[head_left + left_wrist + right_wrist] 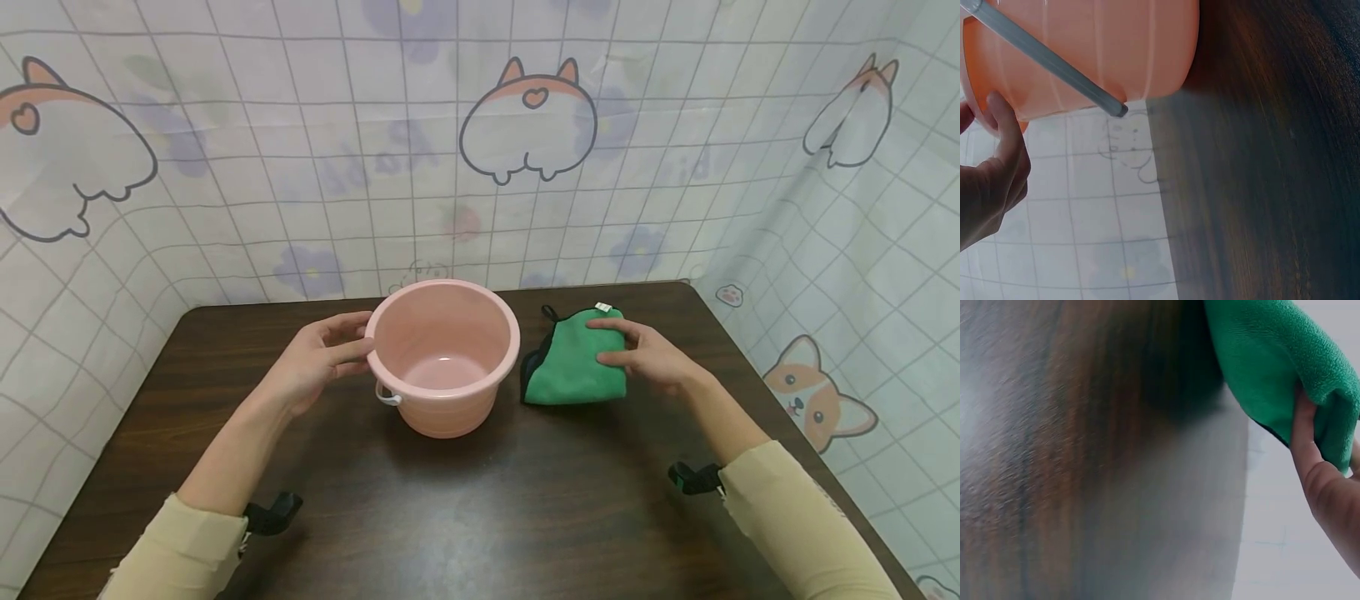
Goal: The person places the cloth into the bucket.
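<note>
Head view: we locate the bucket (444, 417) just left of the frame's centre, upright or nearly so, its mouth facing up. The cloth (576, 362) is right of centre, just beside the bucket's right wall, with a narrow gap between the two.

We take this gap as the governing relation. The cloth lies directly to the right of the bucket and below rim level in the frame. It is folded into a blunt wedge, with no clear long axis. The right hand (652, 357) is at the cloth's right edge and is the nearer hand to it; the bucket stands between the cloth and the left hand (318, 360).

Hand states: the left thumb and fingers pinch the bucket's rim at its left side. The right thumb and fingers pinch a fold of the cloth.

Limits of view: we cannot tell whether the cloth touches the table (375, 533). The handle (388, 399) shows only in part at the bucket's lower left. In the right wrist view, the cloth is cut off at the top and some fingertips are hidden. In the left wrist view, the bucket is cut off at upper left.
</note>
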### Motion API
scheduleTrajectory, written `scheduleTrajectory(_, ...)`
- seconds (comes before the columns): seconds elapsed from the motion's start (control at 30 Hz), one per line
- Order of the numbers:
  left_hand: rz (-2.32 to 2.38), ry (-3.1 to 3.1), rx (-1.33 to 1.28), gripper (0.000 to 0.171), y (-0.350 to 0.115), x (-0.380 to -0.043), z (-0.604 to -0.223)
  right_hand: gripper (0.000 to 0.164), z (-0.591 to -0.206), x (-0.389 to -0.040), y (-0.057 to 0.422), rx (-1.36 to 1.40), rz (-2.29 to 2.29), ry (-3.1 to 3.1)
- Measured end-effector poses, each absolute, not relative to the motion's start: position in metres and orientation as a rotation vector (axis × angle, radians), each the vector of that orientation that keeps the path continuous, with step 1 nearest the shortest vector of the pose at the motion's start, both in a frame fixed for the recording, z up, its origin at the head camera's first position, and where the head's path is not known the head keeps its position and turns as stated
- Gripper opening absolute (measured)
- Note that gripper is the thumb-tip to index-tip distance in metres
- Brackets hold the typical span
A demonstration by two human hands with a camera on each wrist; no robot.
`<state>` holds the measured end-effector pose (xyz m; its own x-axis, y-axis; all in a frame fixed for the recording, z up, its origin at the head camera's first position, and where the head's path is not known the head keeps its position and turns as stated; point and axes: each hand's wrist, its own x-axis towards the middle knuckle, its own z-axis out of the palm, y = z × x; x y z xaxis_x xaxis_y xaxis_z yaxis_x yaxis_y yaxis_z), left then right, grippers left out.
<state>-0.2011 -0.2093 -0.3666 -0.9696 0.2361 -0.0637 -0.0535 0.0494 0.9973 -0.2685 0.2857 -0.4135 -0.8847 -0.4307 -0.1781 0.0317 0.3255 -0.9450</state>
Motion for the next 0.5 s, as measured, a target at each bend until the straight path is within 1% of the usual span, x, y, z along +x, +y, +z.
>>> scheduleTrajectory(0.5,2.07,2.056,0.128,0.057,-0.208,-0.202,-0.368,0.067,-0.377,-0.27,0.266,-0.385,-1.775,2.031)
